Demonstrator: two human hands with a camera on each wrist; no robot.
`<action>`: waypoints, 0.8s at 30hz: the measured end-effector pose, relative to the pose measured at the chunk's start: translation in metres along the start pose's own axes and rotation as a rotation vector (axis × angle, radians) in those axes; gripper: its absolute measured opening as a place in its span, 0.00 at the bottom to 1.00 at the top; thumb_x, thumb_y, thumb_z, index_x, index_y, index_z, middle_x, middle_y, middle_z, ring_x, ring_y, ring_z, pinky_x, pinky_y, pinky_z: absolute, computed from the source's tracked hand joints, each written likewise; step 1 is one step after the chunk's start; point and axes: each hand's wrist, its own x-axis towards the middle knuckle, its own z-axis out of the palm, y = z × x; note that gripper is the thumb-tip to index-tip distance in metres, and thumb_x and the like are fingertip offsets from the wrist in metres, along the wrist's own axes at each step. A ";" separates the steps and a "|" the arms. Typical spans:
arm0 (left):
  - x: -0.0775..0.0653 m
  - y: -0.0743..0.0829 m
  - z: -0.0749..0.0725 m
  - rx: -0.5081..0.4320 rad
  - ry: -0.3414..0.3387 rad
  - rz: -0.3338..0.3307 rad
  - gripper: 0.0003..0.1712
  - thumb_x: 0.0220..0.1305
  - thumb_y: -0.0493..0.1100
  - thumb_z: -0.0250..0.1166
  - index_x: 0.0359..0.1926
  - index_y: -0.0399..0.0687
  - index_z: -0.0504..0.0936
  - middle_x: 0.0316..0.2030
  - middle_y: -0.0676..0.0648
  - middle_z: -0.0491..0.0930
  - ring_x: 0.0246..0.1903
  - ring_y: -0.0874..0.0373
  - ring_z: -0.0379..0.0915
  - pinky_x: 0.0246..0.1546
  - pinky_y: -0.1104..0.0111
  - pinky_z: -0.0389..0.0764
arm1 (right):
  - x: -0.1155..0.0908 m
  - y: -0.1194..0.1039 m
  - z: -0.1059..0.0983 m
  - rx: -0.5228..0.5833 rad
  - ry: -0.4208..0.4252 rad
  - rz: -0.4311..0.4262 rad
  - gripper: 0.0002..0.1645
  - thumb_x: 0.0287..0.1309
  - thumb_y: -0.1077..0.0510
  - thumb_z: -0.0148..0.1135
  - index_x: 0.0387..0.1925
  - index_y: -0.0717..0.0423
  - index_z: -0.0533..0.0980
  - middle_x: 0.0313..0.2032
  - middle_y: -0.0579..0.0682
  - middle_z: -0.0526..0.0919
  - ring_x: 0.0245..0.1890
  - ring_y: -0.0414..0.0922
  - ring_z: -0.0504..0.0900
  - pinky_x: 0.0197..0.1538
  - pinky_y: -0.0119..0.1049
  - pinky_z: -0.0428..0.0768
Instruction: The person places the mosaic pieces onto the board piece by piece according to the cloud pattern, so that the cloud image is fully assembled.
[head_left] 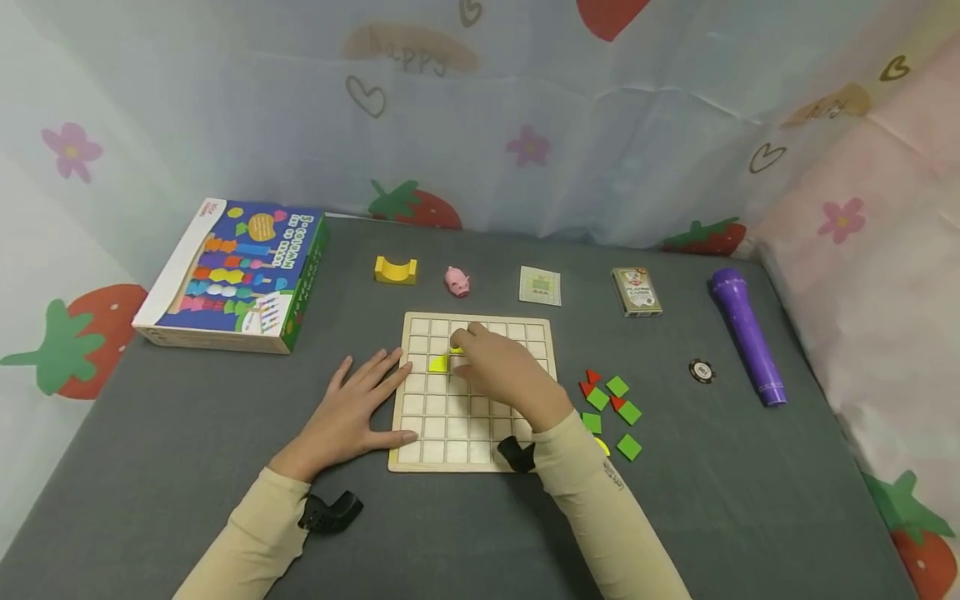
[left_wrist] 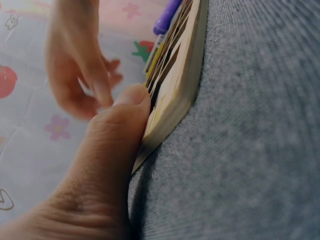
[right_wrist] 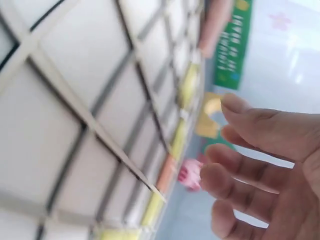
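A pale wooden grid board [head_left: 480,452] lies on the grey table. My left hand [head_left: 341,425] is spread at its left side, fingertips and thumb resting on the edge; the left wrist view shows the thumb [left_wrist: 110,140] pressed against the rim. Over the upper middle of the grid hovers my right hand [head_left: 510,375], a yellow piece [head_left: 438,363] set in a cell just left of its fingertips. The right wrist view shows that hand's fingers [right_wrist: 250,170] loosely bent, with nothing between them. Along the board's far part sit yellow pieces [right_wrist: 190,82] and an orange-red piece [right_wrist: 165,170].
Loose green squares [head_left: 629,447] and red triangles [head_left: 593,377] lie right of the board. Behind it stand a yellow arch block [head_left: 395,272], pink pig [head_left: 457,281], pattern card [head_left: 540,286] and card box [head_left: 637,292]. Further out are a game box [head_left: 240,275], chip [head_left: 702,371] and purple microphone [head_left: 748,337].
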 end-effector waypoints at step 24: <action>-0.001 -0.002 0.005 -0.016 0.030 0.017 0.46 0.58 0.68 0.60 0.73 0.60 0.58 0.74 0.47 0.50 0.73 0.48 0.44 0.68 0.41 0.38 | -0.158 0.068 0.007 0.091 -0.043 0.443 0.15 0.53 0.53 0.70 0.31 0.54 0.72 0.23 0.45 0.71 0.21 0.42 0.69 0.24 0.36 0.66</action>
